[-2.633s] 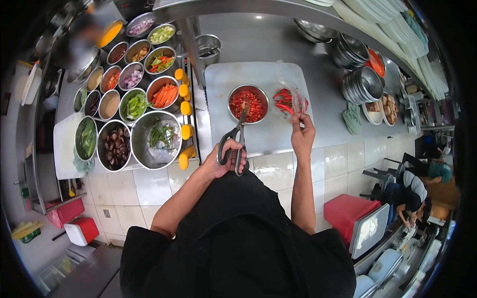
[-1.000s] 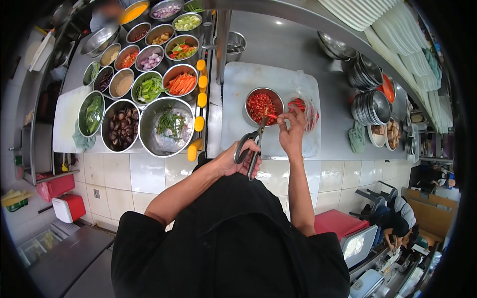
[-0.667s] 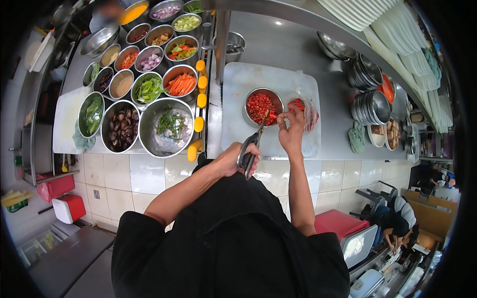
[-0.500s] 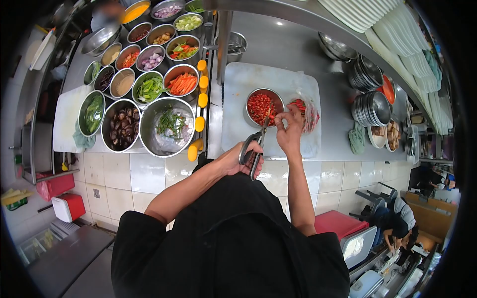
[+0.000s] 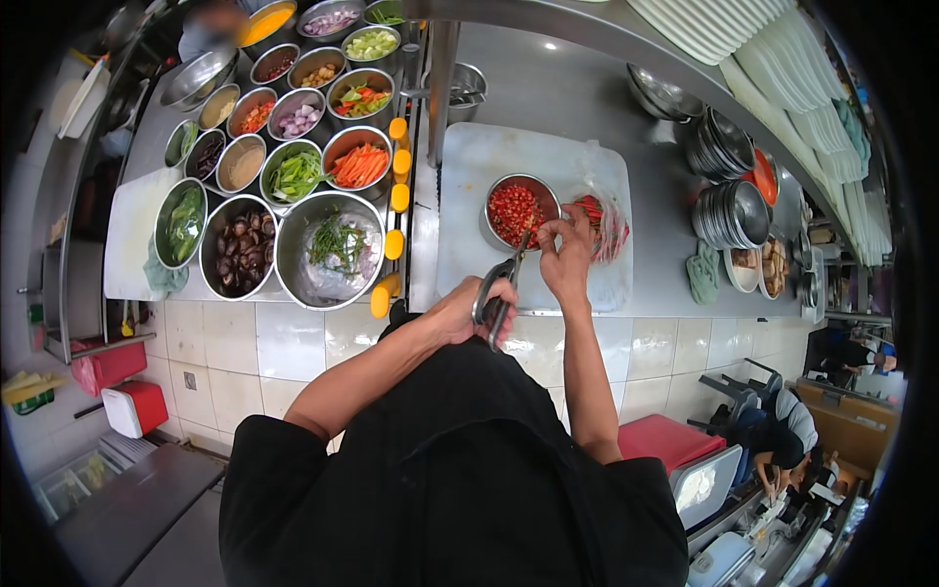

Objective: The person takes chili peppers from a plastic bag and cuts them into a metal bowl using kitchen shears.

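Scissors [image 5: 513,262], likely stiff, are being held soundly by the handles [image 5: 479,303] in the left hand [image 5: 457,313]; the right hand's [image 5: 567,262] hold cannot be told.

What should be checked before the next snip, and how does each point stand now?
1. Scissors held in left hand: ok.
2. Blade tips over the metal bowl: ok.
3. Bowl upright on the cutting board: ok.
4. Right hand well clear of the blades: not ok, fingertips close beside the tips.
5. Chilli gripped in those fingertips: cannot tell, too small.
6. More chillies in the plastic bag: ok.
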